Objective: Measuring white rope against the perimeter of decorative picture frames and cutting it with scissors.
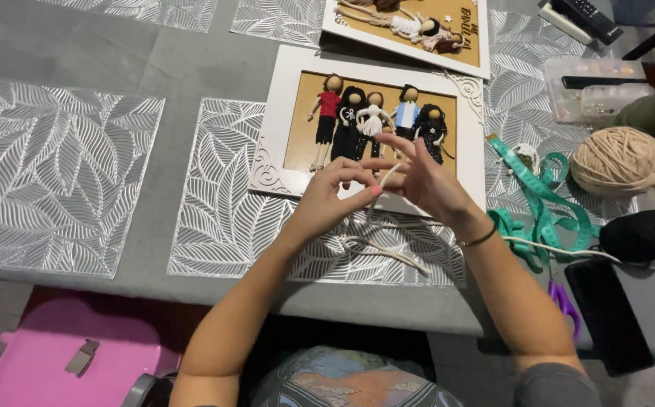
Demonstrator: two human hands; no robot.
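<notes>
From the head camera, both hands are working a length of white cord (385, 252) just in front of the white picture frame (376, 128) that holds five small yarn dolls on a tan backing. The left hand (326, 197) is pinching the cord between thumb and fingertips, while the right hand (425, 181) is spreading its fingers with a strand running up across them, so neither is closed into a fist. Most of the cord is lying slack in loose loops on the silver leaf-patterned placemat (226, 226) below the frame; no knot or figure shape is showing yet, so the work looks to be at an early stage, with nearly all the cord unworked. Right of the frame are lying a teal measuring tape (542, 207), a round beige yarn ball (618, 160), a fuzzy black yarn ball (644, 235) and purple-handled scissors (565, 301). Behind the frame, a second frame of the same kind (410, 26) is resting.
</notes>
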